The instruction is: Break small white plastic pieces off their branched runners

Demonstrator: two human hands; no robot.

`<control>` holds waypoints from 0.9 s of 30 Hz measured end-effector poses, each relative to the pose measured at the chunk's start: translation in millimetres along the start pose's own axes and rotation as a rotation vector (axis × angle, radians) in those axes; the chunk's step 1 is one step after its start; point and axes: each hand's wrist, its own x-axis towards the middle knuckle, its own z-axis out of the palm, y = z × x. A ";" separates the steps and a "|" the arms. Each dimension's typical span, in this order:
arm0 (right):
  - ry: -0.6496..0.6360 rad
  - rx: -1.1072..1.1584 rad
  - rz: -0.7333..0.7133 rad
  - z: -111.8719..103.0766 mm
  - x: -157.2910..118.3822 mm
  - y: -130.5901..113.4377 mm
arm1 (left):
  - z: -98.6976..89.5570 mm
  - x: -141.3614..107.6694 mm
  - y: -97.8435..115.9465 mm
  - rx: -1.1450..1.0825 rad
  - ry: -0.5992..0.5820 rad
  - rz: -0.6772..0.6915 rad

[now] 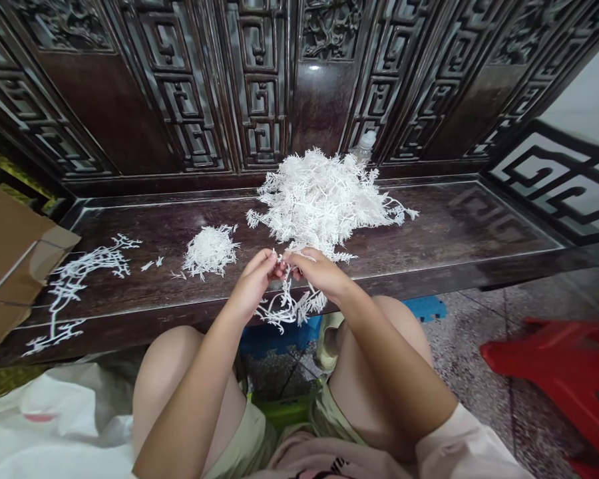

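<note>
Both hands meet over the front edge of a dark wooden bench [404, 256]. My left hand [257, 278] is closed, its thumb and finger pinching a tip of a white plastic branch [292, 305]. My right hand [320, 271] is closed on the same branch, which dangles below the fingers in a curled, forked tangle. Just behind the hands rises a large heap of white feathery plastic sprigs [324, 193]. Left of my hands lies a smaller pile of short white pieces [210, 251]. Bare white branched stems [92, 266] lie at the bench's left end.
A carved wooden backrest [324, 100] closes off the far side. A clear bottle with a white cap [365, 145] stands behind the heap. Cardboard [14, 266] leans at the left, with a white bag [64, 419] below. A red plastic stool [559, 366] stands at the right.
</note>
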 end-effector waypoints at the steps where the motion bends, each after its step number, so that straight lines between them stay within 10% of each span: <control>1: 0.000 -0.008 0.008 0.3 0.5 0.0 | 0.1 0.3 -2.4 0.042 0.004 0.009; 11: 0.092 -0.070 0.028 0.7 1.6 7.7 | 5.4 -4.9 -2.8 0.664 0.075 0.192; 27: 0.138 -0.408 -0.320 10.2 -0.8 0.4 | 8.4 -2.7 -19.1 0.457 0.205 0.305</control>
